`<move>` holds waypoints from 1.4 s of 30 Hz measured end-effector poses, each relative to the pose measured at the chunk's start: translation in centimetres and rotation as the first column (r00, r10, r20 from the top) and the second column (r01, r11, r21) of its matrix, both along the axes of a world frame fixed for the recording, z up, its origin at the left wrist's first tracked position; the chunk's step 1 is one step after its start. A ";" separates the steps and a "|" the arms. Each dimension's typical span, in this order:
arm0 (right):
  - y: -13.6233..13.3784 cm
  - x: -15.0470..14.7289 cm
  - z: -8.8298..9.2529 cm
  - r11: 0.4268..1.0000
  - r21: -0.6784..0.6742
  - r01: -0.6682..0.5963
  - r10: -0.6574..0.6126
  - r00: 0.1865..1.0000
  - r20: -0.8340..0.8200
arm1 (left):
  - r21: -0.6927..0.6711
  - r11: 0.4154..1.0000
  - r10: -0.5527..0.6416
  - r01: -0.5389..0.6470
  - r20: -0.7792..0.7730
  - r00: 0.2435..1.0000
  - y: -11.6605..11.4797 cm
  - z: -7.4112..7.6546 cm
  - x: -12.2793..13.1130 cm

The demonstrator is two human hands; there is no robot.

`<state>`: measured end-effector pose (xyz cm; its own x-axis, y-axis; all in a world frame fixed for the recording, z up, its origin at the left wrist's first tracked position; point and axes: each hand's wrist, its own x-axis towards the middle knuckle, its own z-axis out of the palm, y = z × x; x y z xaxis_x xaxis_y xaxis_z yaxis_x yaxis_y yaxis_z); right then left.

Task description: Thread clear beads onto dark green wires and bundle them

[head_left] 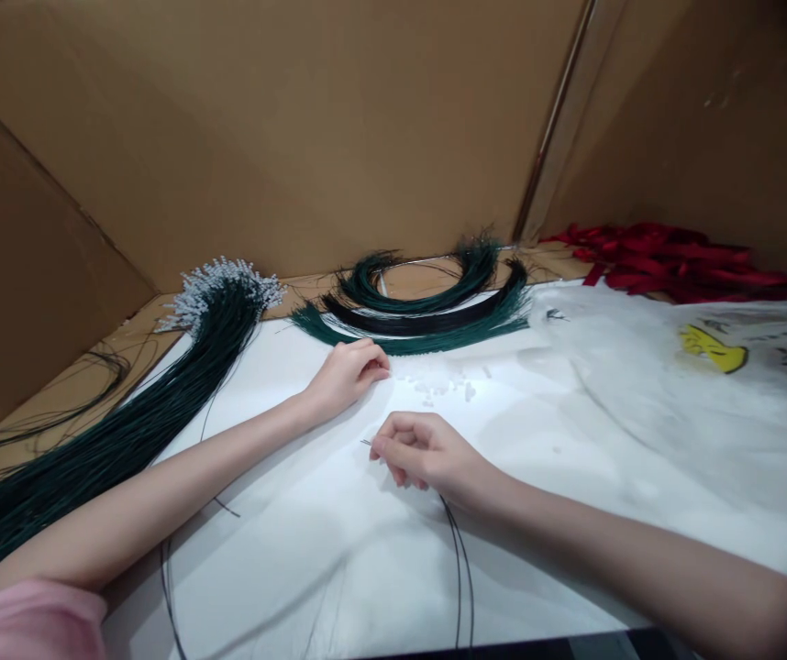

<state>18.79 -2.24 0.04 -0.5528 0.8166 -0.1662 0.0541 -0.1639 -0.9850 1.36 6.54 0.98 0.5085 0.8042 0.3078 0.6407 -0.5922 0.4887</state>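
My right hand [427,454] pinches a dark cord [459,568] between thumb and fingers. Two short ends poke out to the left of the fingertips, and two strands hang down below the palm toward the front edge. Farther back and to the left, my left hand [350,376] rests low over the white surface [311,541] with its fingers closed together. Whatever is between those fingers, if anything, is hidden. Just right of them lie several small whitish translucent pieces [445,390], scattered on the white surface.
A thick bundle of dark green cords [160,417] with pale beaded-looking tips runs along the left. Curved green and black cord bundles [421,321] lie at the back. Red ribbons [669,261] are heaped back right, behind a clear plastic bag [648,394]. Cardboard walls [338,128] surround the surface.
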 end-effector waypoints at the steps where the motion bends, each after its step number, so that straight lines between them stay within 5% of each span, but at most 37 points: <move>1: 0.0 0.0 0.1 1.000 -0.002 0.005 -0.005 1.000 -0.006 | -0.021 1.000 -0.001 0.002 0.020 1.000 -0.4 0.2 -0.1; 7: -0.3 0.1 0.3 0.996 0.044 0.075 -0.073 0.996 -0.053 | -0.377 0.926 0.130 0.028 0.389 0.912 -5.8 0.9 -1.3; 13: -0.5 0.0 -0.2 0.978 0.156 0.137 -0.127 0.989 -0.073 | -0.560 0.828 0.333 0.036 0.541 0.772 -10.0 0.3 -1.9; 26: -0.7 0.2 0.0 0.966 0.230 0.115 -0.129 0.991 0.047 | -0.589 0.752 0.346 0.296 0.735 0.583 -9.5 -1.1 -1.9; 42: -1.1 0.4 0.3 0.954 0.273 0.122 -0.140 0.989 0.046 | -0.588 0.737 0.350 0.333 0.754 0.556 -9.4 -1.1 -1.7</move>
